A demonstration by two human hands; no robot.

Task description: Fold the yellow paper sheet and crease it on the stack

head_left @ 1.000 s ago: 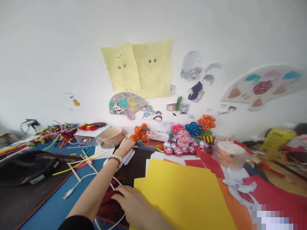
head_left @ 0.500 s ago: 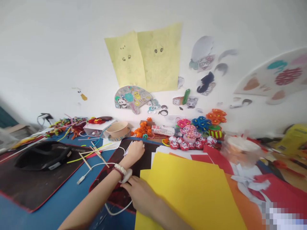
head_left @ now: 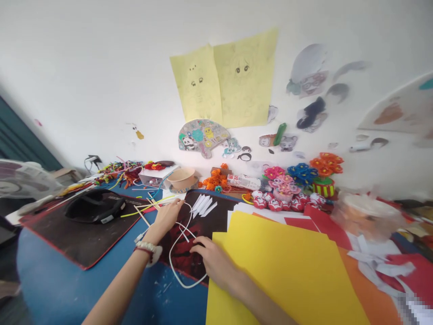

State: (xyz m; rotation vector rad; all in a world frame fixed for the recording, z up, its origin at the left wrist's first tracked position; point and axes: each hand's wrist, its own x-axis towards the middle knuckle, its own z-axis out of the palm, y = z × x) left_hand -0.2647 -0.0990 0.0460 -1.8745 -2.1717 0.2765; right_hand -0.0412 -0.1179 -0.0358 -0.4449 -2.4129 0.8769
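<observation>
My left hand (head_left: 168, 217), wearing a pale bracelet at the wrist, reaches over a white cable (head_left: 173, 264) near some thin wooden sticks (head_left: 144, 216). Its fingers look outstretched, though the undersides are hidden. Folded white paper strips (head_left: 203, 205) lie just right of it on a dark mat (head_left: 221, 214). My right hand (head_left: 216, 262) hovers beside the cable's loop at the left edge of a yellow paper stack (head_left: 270, 266). Its fingers are bent and apart, with nothing visible between them. A white plug end (head_left: 138, 237) shows behind my left wrist.
On the left, a black headset-like object (head_left: 94, 205) lies on another dark mat (head_left: 81, 246). Along the wall stand a beige bowl (head_left: 182, 178), orange beaded pieces (head_left: 216, 180) and craft flowers (head_left: 302, 174). A plastic-wrapped cup (head_left: 368, 214) stands at right near red paper (head_left: 414, 271).
My view has turned left. My left hand has shifted left off the folded paper strips, which now show fully. My right hand has come away from the left wrist.
</observation>
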